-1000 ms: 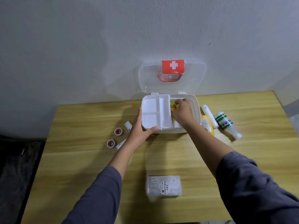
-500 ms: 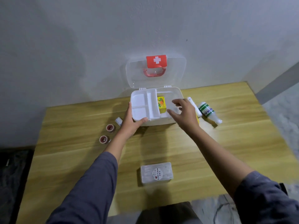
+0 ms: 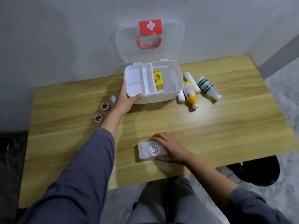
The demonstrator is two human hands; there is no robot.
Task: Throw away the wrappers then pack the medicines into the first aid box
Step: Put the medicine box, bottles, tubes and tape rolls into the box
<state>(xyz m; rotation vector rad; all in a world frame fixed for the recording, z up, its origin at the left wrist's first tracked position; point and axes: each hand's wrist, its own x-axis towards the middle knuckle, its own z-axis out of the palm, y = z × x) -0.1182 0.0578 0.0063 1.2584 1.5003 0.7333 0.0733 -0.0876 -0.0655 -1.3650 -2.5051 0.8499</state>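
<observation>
The white first aid box (image 3: pixel 176 71) stands open at the back of the table, its clear lid (image 3: pixel 150 41) leaning on the wall. A small yellow carton (image 3: pixel 158 78) lies inside, beside the white divider tray (image 3: pixel 137 81). My left hand (image 3: pixel 125 98) grips the box's front left corner. My right hand (image 3: pixel 169 147) closes around a clear flat plastic case (image 3: pixel 146 150) near the table's front edge. Right of the box lie a yellow bottle (image 3: pixel 191 92), two white tubes (image 3: pixel 191 81) (image 3: pixel 181 97) and a white bottle with green stripes (image 3: pixel 207 88).
Two small round red-topped tape rolls (image 3: pixel 105 106) (image 3: pixel 98 118) and a small white item (image 3: pixel 112 98) lie left of the box. The wooden table (image 3: pixel 226 126) ends close in front of me. A dark object (image 3: pixel 257 172) sits on the floor at the right.
My right hand left the box, with the yellow carton staying inside, and came back to the front edge onto the clear case. My left hand stayed on the box.
</observation>
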